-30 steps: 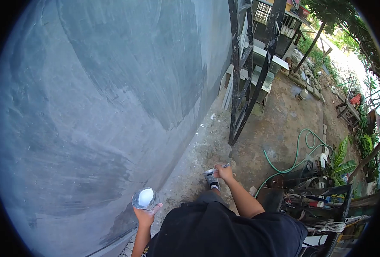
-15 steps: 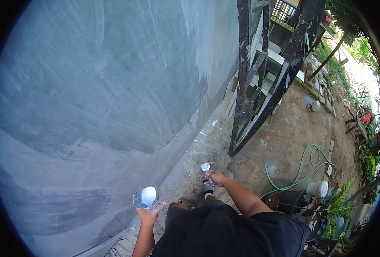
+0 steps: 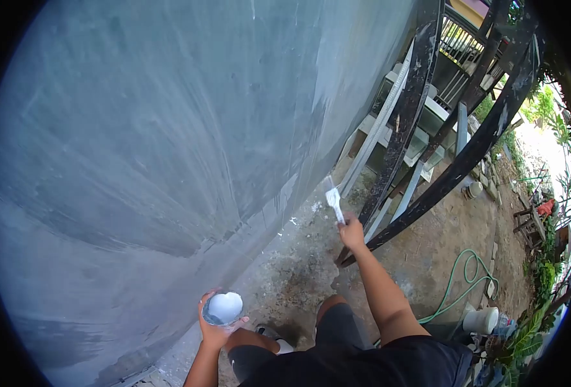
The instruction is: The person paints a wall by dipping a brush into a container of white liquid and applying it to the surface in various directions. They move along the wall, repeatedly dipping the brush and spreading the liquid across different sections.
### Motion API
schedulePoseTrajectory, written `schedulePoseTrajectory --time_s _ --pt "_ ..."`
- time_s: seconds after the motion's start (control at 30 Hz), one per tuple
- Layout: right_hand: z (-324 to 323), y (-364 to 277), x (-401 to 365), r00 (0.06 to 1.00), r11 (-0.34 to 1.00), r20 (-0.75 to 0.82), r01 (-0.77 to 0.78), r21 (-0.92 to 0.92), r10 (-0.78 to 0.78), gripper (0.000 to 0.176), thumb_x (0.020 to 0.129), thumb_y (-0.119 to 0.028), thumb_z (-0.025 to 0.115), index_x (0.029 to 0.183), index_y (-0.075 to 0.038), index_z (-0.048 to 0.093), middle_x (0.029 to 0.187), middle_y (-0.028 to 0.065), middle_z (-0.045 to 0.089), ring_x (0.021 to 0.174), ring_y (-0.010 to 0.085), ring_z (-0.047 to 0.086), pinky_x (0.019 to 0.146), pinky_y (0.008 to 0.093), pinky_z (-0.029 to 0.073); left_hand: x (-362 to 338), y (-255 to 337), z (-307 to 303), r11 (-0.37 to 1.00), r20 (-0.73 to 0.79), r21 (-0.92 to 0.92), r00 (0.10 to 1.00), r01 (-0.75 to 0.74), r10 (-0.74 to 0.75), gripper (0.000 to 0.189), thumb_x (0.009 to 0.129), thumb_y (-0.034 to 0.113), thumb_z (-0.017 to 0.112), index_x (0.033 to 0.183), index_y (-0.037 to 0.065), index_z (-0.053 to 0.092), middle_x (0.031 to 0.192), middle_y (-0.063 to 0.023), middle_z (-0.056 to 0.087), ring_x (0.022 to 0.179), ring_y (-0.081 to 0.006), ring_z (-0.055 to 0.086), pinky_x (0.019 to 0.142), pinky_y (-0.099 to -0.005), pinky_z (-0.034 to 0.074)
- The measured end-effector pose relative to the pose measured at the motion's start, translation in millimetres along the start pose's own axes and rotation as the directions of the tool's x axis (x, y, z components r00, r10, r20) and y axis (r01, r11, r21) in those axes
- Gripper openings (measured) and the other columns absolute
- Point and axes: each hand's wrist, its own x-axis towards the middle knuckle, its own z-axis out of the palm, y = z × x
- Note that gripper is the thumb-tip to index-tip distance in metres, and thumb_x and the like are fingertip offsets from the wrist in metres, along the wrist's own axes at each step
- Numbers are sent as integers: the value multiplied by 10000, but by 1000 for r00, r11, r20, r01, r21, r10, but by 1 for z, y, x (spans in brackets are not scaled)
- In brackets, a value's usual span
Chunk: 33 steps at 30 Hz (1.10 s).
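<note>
My left hand (image 3: pixel 218 332) cupped a white-filled bowl (image 3: pixel 211 318) near the lower edge of the wall (image 3: pixel 169 161); tilting could have spilled it. My right hand (image 3: pixel 351 233) clamped the brush (image 3: pixel 334 198) near the ladder (image 3: pixel 410 116), where a knock might have jarred it loose.

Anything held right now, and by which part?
Left grip: a bowl of white material, cupped around its sides from below. Right grip: a flat-ended tool, by its handle.
</note>
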Motion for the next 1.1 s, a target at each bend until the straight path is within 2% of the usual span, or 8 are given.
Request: schedulePoseTrajectory --time_s 0.3,0.37,0.53,0.57,0.7,0.8,1.03,1.1 --pt "30 -10 46 814 797 -9 571 199 -581 368 950 -109 661 1310 -70 595 982 228 730 865 403 716 786 452 537 1 -156 111 989 -17 -150 1000 3 -6 925 524 215 1028 1257 13 501 1260 -106 596 1128 -230 614 991 -376 493" --pt "29 -33 -33 837 887 296 443 129 -461 386 957 -119 658 1336 -78 594 989 247 720 846 406 712 774 461 538 8 -199 120 996 -23 -61 997 -72 70 964 522 222 1032 1285 13 482 1265 -114 597 1133 -234 617 988 -380 499" --pt "65 -13 -94 497 690 488 604 399 -718 426 968 -131 654 1389 -119 589 880 243 695 752 387 687 705 456 519 -12 -262 132 999 -89 -37 996 -3 -1 991 508 213 1033 1299 9 473 1255 -113 606 1125 -237 620 984 -376 498" --pt "46 -25 -85 551 804 616 537 255 -563 409 968 -126 656 1372 -105 600 879 242 694 730 358 686 695 447 513 -19 -262 131 997 -155 -73 988 -18 6 914 520 208 1028 1258 1 529 1183 -92 646 1068 -218 638 955 -371 514" --pt "19 -8 26 765 833 331 492 254 -553 392 966 -145 672 1346 -68 612 985 191 737 800 293 716 760 417 533 -46 -270 129 989 -253 -150 967 -17 -22 850 544 187 1016 1244 -7 573 1123 -78 678 1027 -204 654 941 -363 525" --pt "-20 -10 69 890 900 133 431 64 -436 378 945 -136 688 1305 -39 625 1100 237 729 1090 359 712 921 410 544 -58 -281 132 988 -319 -147 948 -44 -6 867 551 136 996 1280 -5 549 1158 -89 663 1057 -212 644 962 -368 516" --pt "-22 -27 74 758 807 -373 590 41 -535 369 931 -60 661 1297 -51 625 1054 269 717 1026 436 699 877 418 534 -101 -303 126 990 -328 -131 940 55 -96 879 543 104 983 1294 -2 538 1190 -92 652 1085 -218 638 983 -374 507" --pt "-9 -24 88 556 686 -470 710 -161 -686 366 961 -75 670 1324 -69 627 1083 190 730 942 208 694 847 342 518 -103 -321 123 979 -257 -151 951 133 -169 1020 513 149 1015 1339 29 429 1271 -102 580 1136 -232 596 994 -377 494"
